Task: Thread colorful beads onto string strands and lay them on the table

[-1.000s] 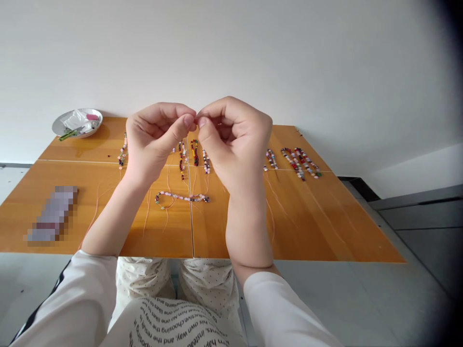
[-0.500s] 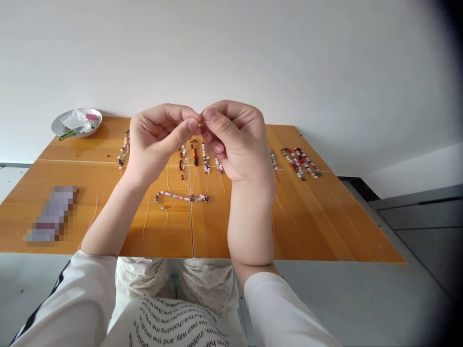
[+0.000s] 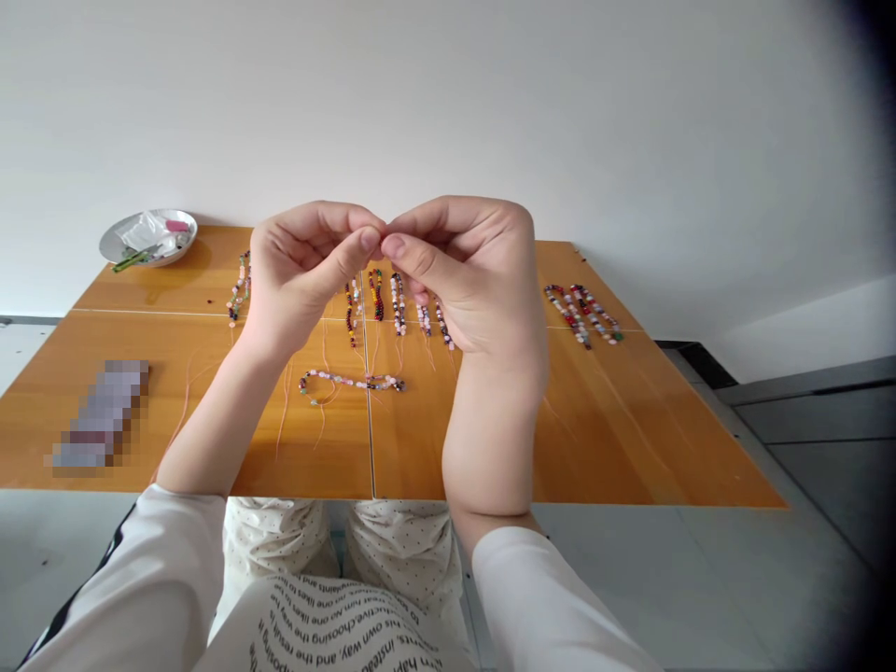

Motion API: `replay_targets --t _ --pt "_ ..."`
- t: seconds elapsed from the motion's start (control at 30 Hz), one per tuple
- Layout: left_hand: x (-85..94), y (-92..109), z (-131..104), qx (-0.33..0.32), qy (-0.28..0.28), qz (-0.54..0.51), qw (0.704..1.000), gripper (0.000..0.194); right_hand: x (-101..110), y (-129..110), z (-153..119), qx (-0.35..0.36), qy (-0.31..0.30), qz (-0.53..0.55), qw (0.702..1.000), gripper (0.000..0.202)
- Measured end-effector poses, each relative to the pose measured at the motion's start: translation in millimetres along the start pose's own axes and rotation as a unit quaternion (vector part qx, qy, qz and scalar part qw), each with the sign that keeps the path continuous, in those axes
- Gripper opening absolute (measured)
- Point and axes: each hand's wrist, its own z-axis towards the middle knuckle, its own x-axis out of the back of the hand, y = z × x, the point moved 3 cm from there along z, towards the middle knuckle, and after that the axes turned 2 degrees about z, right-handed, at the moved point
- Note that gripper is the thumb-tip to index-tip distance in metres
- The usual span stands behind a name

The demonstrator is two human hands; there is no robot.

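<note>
My left hand (image 3: 301, 261) is raised above the table, thumb and index finger pressed together in a pinch. Against its fingertips, my right hand (image 3: 472, 266) pinches in the same way, so the two hands meet tip to tip. A thin thread with a tiny yellow bead showed between them just before; both are now hidden by the fingers. Below the hands lies a curved beaded string (image 3: 343, 378) of pink and dark beads. Behind them are several more bead strands, among them a dark red and yellow one (image 3: 376, 294) and a white and purple one (image 3: 399, 303).
A plate (image 3: 112, 245) with plastic bags and a green-handled tool stands at the far left corner of the wooden table (image 3: 616, 439). A blurred-out flat object (image 3: 105, 411) lies at left. Beaded loops (image 3: 581, 313) lie at right, a pink-green strand (image 3: 239, 289) at left. A wall rises behind.
My right hand has turned and its wrist has shifted right, its thumb tip now closing over the bead and thread. My left hand has hardly moved.
</note>
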Motion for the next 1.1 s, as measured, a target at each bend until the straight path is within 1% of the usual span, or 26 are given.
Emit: replay_targets --t 0.1,0.2,0.4,0.53,0.63,0.7,0.87,1.0,1.1 --pt "0.2 -2.3 -0.1 0.011 0.007 0.009 1.0 0.02 -0.6 -5.0 -2.3 0.022 0.005 -0.033 0.999 0.03" --pt "1.2 -3.3 -0.5 0.018 0.015 0.016 1.0 0.018 -2.4 -9.3 -4.5 0.036 0.005 -0.059 0.998 0.033" --pt "0.8 -4.0 0.1 0.013 0.005 0.025 1.0 0.021 -6.4 -8.1 -6.8 0.041 -0.024 -0.106 0.993 0.03" --pt "0.0 -4.8 0.3 0.015 -0.006 0.002 1.0 0.021 -8.1 -8.5 -7.6 0.068 -0.027 -0.141 0.987 0.026" --pt "-1.0 -3.5 -0.1 0.026 -0.022 -0.048 0.998 0.018 -10.0 -10.2 -8.4 0.088 -0.032 -0.15 0.984 0.026" --pt "-1.0 -3.2 -0.1 0.046 -0.029 -0.07 0.996 0.017 -10.9 -10.7 -9.2 0.091 -0.033 -0.152 0.984 0.026" --pt "2.2 -4.3 0.1 0.124 -0.037 -0.074 0.989 0.013 -12.1 -10.9 -10.4 0.072 -0.014 -0.151 0.986 0.03" --pt "4.6 0.3 -0.1 0.146 -0.037 -0.094 0.984 0.013 -15.3 -13.3 -10.4 0.069 -0.001 -0.152 0.986 0.031" --pt "6.4 3.0 0.0 0.152 -0.029 -0.084 0.984 0.013 -17.2 -14.1 -10.8 0.081 0.025 -0.174 0.981 0.03"
